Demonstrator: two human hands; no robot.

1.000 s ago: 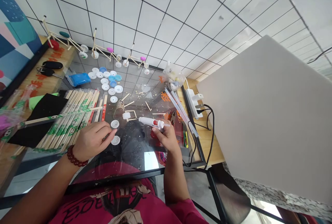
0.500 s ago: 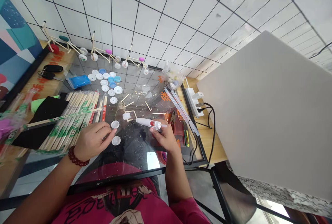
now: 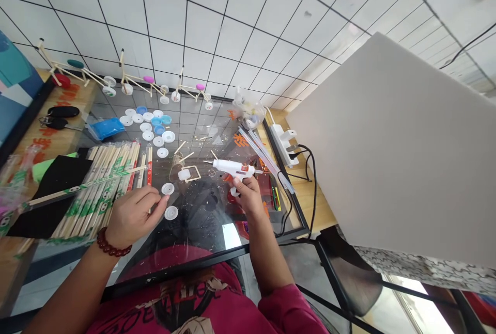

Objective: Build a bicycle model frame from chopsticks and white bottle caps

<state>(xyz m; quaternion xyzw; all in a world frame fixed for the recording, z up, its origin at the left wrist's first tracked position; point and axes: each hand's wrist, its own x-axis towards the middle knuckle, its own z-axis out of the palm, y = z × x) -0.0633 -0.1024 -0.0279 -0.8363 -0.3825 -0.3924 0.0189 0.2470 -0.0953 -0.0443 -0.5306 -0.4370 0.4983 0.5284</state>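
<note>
In my right hand is a white hot glue gun, its handle wrapped by my fingers and its metal nozzle pointing left. My left hand is closed at the left, thumb and forefinger at the edge of a white bottle cap. A second white cap lies just below that one. Between my hands, a small rectangular frame of thin sticks lies on the dark glass tabletop, touching a white lump. Near it are a clear cylinder and loose stick pieces.
Wrapped chopsticks and black felt lie left. White and blue caps sit farther back, before several stick tricycle models. Glue sticks, a power strip and cables are right, beside a large pale panel.
My right hand has raised and turned the glue gun; its nozzle has moved away from the stick frame. My left hand stays by the same cap. The camera view has shifted slightly.
</note>
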